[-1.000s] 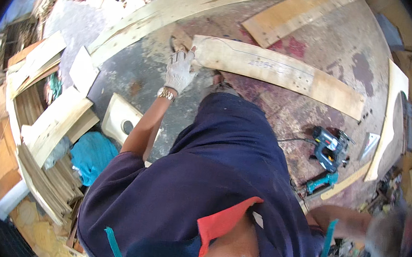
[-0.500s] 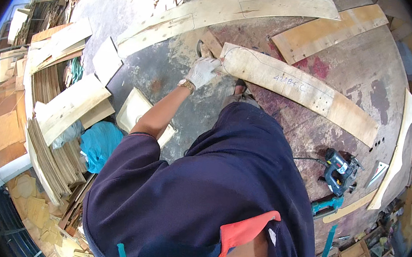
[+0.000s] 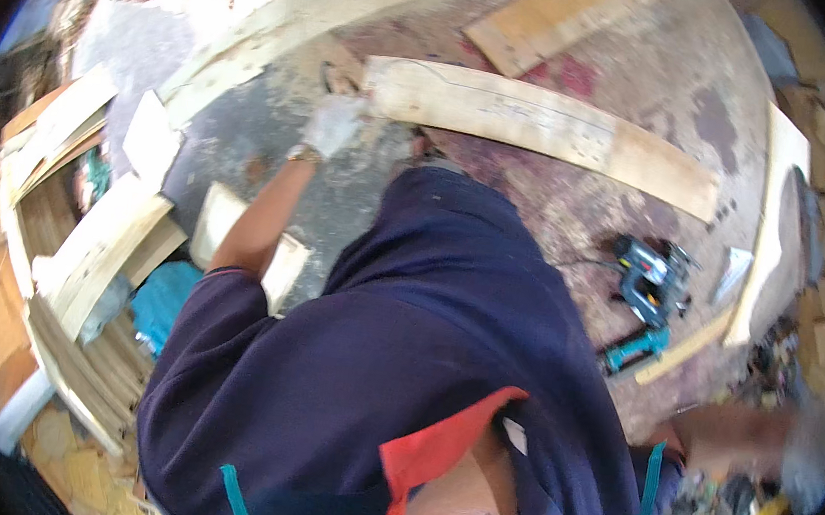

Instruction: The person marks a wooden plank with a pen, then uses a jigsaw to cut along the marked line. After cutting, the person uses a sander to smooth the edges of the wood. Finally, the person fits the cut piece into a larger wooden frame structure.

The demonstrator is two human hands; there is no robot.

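My left hand [image 3: 334,127], in a pale work glove, is at the left end of a long, slightly curved plywood board [image 3: 508,112]. Its fingers close on the board's end, softened by blur. Pencil lines and small dark holes mark the pale board, whose right part is browner. Far out at the right rim, my right hand [image 3: 820,446] is smeared by motion, so its fingers and anything in them cannot be made out. The nearest things to it are small scraps and odds and ends [image 3: 744,499] heaped below.
A corded jigsaw-like power tool [image 3: 650,277] and a teal tool [image 3: 636,349] lie on the stained floor at right. Beyond is a long curved plywood piece [image 3: 287,18] and a browner board [image 3: 548,20]. Stacked plywood strips [image 3: 86,349] and a blue bag [image 3: 164,304] stand left.
The whole view has shifted, so the scene sits further left and higher. My right arm has swung outward and up at the right rim. My left hand stays at the board's end.
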